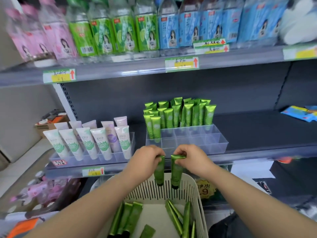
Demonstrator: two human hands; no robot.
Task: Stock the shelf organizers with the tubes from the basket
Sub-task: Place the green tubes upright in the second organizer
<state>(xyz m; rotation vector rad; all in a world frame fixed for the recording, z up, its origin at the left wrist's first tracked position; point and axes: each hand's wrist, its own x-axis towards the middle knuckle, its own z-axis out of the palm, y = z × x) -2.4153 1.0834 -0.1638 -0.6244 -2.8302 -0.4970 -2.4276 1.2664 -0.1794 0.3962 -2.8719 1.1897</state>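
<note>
**Hands.** The left hand (147, 160) has its fingers curled and pinches the crimped top of a green tube (159, 172), which hangs cap-down. The right hand (192, 158) has its fingers curled likewise and grips the crimped end of a second tube (176, 170), also cap-down.

**Position.** Both tubes hang side by side, close but apart, above the far rim of the white basket (190, 182). They are just in front of the clear organizer (188, 141) on the shelf (257, 133). Loose tubes (127, 217) lie in the basket.

**Organizer.** The rear compartments hold standing tubes (178, 114). Most of the front compartments are vacant.

**Risks, as judged.**
- Each tube is held by its thin crimp only, so it may swing or slip while being lifted over the organizer's front wall.
- A cap catching a divider would leave the tube tilted across two compartments.
- Placing both tubes at once divides attention, and a knuckle brushing the standing rows could topple them.
- The organizer sits near the shelf edge, so a firm push might shift it.
</note>
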